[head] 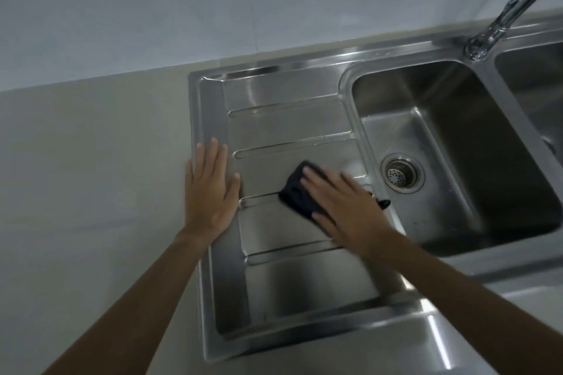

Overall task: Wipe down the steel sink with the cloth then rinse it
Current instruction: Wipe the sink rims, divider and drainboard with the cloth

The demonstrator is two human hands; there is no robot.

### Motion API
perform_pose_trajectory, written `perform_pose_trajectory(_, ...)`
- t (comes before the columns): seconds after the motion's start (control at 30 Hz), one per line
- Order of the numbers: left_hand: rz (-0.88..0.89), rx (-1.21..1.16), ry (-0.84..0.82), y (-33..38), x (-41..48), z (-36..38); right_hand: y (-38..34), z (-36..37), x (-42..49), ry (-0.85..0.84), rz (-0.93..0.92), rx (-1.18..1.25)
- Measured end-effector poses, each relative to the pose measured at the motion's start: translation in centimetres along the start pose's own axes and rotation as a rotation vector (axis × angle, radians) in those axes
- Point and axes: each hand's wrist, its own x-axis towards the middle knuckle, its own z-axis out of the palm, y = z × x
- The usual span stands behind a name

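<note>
Steel sink (350, 341) set in a pale desk (91, 176). Right hand (344, 207): fingers straight and slightly spread, palm down, pressing flat on a dark cloth (300, 195) on the ribbed drainboard (289, 128); the hand is blurred. Cloth lies under fingers and palm, showing beyond the fingertips and on the thumb side, with one corner out on the little-finger side, near the basin lip. Left hand (210, 192): open flat, fingers close together, resting across the drainboard's outer rim and the desk edge, holding nothing, apart from the cloth. Bare drainboard lies ahead of and behind the right hand. Basin (457, 137) with drain (402, 175) drops away just right of that hand. Tap (499, 21) stands well beyond it, by the wall (152, 9).
</note>
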Motion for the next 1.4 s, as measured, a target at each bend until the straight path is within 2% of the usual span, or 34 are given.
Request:
perform_pose_trajectory(0.13, 0.021, 0.146, -0.036, -0.6, -2.5, 0.8, 1.3, -1.0, 5.2, 0.044, 0.408, 0.067)
perform_pose_trajectory(0.23, 0.004, 0.2, -0.051, -0.4, -2.4, 0.8, -0.8, -1.1, 7.6, 0.062, 0.551, 0.099)
perform_pose_trajectory(0.3, 0.008, 0.206, -0.043, -0.5, -2.3, 0.9, -2.8, -0.9, 6.9, 0.047, 0.462, 0.076)
perform_pose_trajectory(0.43, 0.017, 0.232, -0.03, -0.7, -2.3, 1.1, -6.8, -0.4, 0.9, -0.015, 0.079, 0.032)
perform_pose_trajectory(0.5, 0.019, 0.246, -0.021, -0.6, -2.2, 1.1, -6.5, 0.0, -2.2, -0.07, -0.174, -0.018)
perform_pose_trajectory(0.57, 0.025, 0.264, -0.015, -0.5, -2.2, 1.1, -4.0, 0.0, -4.1, -0.068, -0.313, -0.056)
perform_pose_trajectory(0.63, 0.022, 0.27, -0.022, -0.5, -2.2, 1.1, -1.1, 0.2, -4.6, -0.062, -0.234, -0.04)
perform_pose_trajectory(0.77, -0.002, 0.283, -0.043, -0.4, -2.1, 1.2, 0.2, 0.1, -4.0, 0.022, 0.339, 0.051)
perform_pose_trajectory(0.83, -0.008, 0.298, -0.058, -0.3, -2.1, 1.1, -1.3, 0.2, -3.3, 0.038, 0.467, 0.056)
perform_pose_trajectory(0.93, -0.021, 0.309, -0.078, -0.1, -2.1, 0.8, -4.2, 0.3, -3.2, 0.035, 0.348, 0.048)
perform_pose_trajectory(1.07, -0.06, 0.313, -0.087, 0.5, -2.5, 0.7, -6.3, 1.0, -5.4, -0.005, -0.149, -0.03)
perform_pose_trajectory(1.13, -0.102, 0.291, -0.066, 1.4, -3.3, 0.9, -5.3, 1.1, -7.1, -0.019, -0.292, -0.042)
perform_pose_trajectory(1.17, -0.119, 0.277, -0.049, 2.0, -3.8, 1.2, -4.3, 1.1, -8.0, -0.012, -0.29, -0.035)
perform_pose_trajectory(1.27, -0.142, 0.209, -0.017, 4.1, -5.6, 2.4, -1.2, 1.2, -9.9, 0.007, -0.136, 0.0)
perform_pose_trajectory(1.4, -0.175, 0.139, 0.004, 8.1, -8.1, 4.5, 1.0, 0.7, -11.7, -0.043, -0.003, 0.041)
